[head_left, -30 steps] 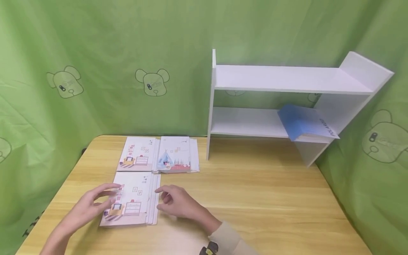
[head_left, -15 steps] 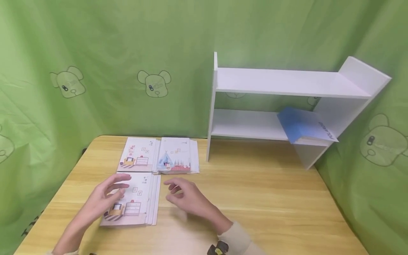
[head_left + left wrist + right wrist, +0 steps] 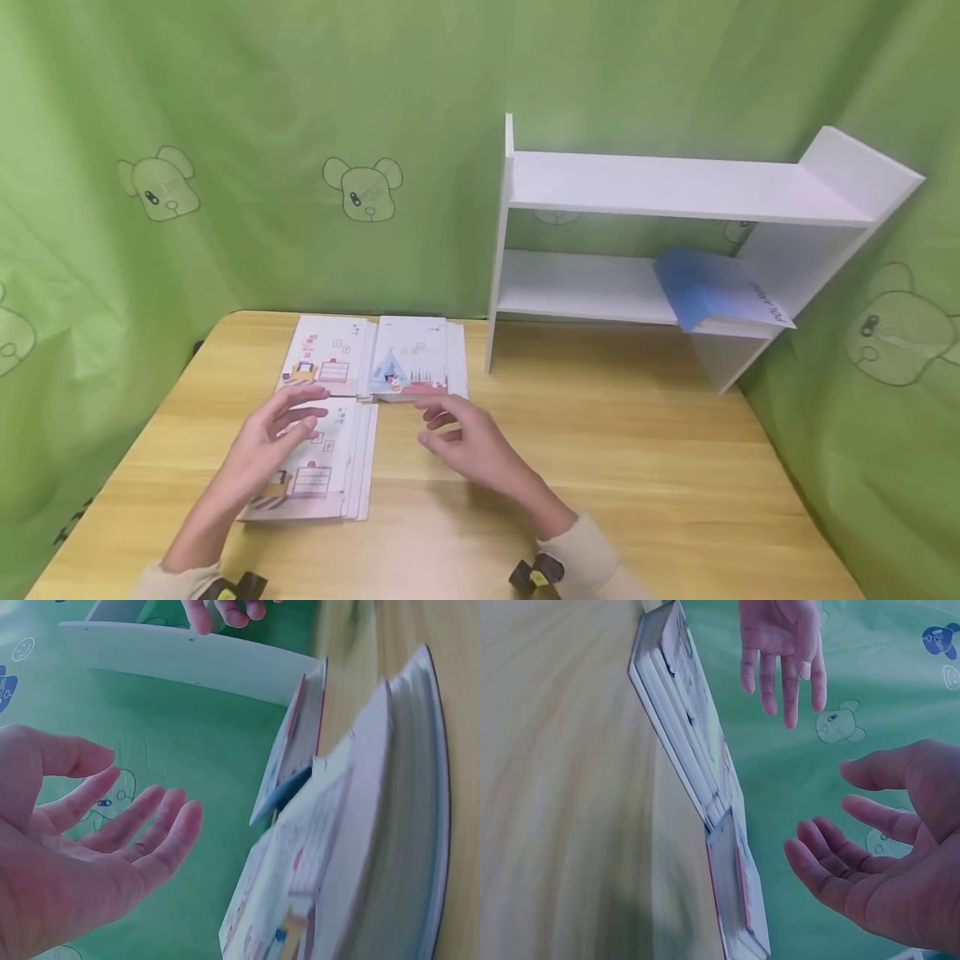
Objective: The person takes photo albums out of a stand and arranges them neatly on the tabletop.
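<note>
Three stacks of white-covered books with drawn room scenes lie on the table in the head view. The front stack (image 3: 311,487) sits below the back left stack (image 3: 322,354); the back right stack (image 3: 412,354) has a blue tent on its cover. My left hand (image 3: 266,442) hovers over the front stack, fingers loosely bent, holding nothing; it covers part of the top cover. Off to the right of that stack, my right hand (image 3: 476,442) is raised above the table, relaxed and holding nothing. The left wrist view shows the left hand (image 3: 97,847) apart from the thick pages.
A white two-tier shelf (image 3: 652,187) stands at the back right of the wooden table (image 3: 622,483). On its lower board a blue-and-white book (image 3: 720,287) lies tilted against the right side. A green curtain (image 3: 255,117) hangs behind.
Both hands have risen and moved away from the front stack's sides, up and to the right in the head view. The book stacks stay where they were.
</note>
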Motion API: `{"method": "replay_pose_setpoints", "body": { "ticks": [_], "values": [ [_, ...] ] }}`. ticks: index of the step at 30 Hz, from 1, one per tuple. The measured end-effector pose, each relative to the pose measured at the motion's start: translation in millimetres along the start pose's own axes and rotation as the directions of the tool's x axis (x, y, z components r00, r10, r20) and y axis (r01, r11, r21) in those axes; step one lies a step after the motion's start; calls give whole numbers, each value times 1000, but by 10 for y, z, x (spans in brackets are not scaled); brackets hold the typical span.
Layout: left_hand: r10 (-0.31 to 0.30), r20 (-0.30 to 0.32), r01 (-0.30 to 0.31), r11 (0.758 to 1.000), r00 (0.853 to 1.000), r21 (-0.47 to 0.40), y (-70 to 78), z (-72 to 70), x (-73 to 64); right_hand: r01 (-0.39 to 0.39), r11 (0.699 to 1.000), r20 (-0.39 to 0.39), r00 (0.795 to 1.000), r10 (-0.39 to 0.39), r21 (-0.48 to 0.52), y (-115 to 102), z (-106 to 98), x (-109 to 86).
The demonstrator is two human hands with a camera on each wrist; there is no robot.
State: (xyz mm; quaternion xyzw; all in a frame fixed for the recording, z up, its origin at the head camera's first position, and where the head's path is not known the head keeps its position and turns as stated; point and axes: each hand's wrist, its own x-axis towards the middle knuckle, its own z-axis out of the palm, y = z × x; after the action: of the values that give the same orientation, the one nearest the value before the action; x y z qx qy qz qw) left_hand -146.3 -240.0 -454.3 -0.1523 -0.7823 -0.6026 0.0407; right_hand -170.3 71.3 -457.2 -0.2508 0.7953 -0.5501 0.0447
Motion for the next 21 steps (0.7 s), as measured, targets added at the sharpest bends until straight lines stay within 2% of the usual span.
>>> {"method": "replay_pose_setpoints", "body": {
  "ticks": [7, 12, 16, 21],
  "values": [
    [30, -21, -32, 996, 999, -78, 55, 180, 116, -31, 999, -65, 997, 29, -33, -1, -224, -69],
    [18, -35, -21, 995, 999, -97, 96, 294, 188, -44, 999, -91, 995, 41, -31, -23, -330, -107],
    [14, -6, -15, 994, 1000, -112, 106, 362, 250, -48, 998, -104, 994, 45, -28, -12, -380, -137],
    [43, 24, -40, 991, 999, -130, 81, 442, 296, -39, 999, -118, 992, 36, -28, 33, -410, -180]
  ]
}}
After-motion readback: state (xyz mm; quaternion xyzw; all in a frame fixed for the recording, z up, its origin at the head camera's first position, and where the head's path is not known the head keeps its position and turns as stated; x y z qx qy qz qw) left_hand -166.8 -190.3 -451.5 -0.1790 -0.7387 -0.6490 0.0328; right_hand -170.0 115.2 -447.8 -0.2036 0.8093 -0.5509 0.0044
